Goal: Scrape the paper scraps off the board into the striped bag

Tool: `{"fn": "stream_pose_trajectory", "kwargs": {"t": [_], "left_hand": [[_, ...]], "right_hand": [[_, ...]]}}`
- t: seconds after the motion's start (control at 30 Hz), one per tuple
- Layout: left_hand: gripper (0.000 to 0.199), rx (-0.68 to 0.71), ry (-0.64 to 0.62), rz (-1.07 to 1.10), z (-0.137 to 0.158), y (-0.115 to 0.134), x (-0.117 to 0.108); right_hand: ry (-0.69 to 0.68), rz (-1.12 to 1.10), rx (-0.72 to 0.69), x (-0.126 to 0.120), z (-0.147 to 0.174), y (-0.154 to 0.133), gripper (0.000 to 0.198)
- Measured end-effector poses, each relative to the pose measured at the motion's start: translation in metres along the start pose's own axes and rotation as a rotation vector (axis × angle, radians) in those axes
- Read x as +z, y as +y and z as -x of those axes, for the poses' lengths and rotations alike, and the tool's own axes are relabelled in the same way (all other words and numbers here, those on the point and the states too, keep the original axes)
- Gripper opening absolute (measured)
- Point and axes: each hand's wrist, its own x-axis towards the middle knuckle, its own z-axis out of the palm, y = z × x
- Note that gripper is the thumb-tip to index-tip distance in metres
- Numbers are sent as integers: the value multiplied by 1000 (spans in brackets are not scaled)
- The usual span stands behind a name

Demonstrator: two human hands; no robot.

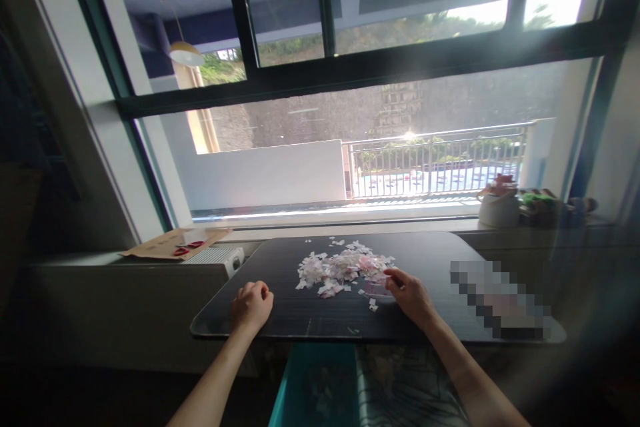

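Observation:
A loose heap of small white and pale pink paper scraps (345, 265) lies on the dark tabletop (310, 320). My right hand (413, 297) is at the heap's right edge, thumb and fingers drawn together; whatever they may pinch is too small to make out. Beside its fingertips lies a flat pinkish piece (377, 289), with a few stray scraps (373, 305) nearer to me. Well left of the heap, my left hand (251, 307) rests on the tabletop with its fingers curled in, and nothing shows in it.
Below the table's front edge stands a teal bin (287, 387) with pale bits inside. Red-handled scissors (189, 248) lie on brown paper (150, 244) at left. A blurred-out object (500, 300) occupies the table's right side. A white pot (499, 205) stands on the windowsill.

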Motion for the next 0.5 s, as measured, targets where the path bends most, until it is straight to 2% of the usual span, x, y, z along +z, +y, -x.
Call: {"fn": "stream_pose_trajectory", "kwargs": {"t": [0.13, 0.3, 0.5], "left_hand": [[14, 3, 7, -1, -1, -1, 3], [14, 3, 12, -9, -1, -3, 5], [14, 4, 2, -5, -1, -2, 2]], "right_hand": [[40, 16, 40, -5, 1, 1, 37], [34, 18, 78, -15, 11, -1, 32], [26, -10, 90, -20, 17, -3, 34]]}}
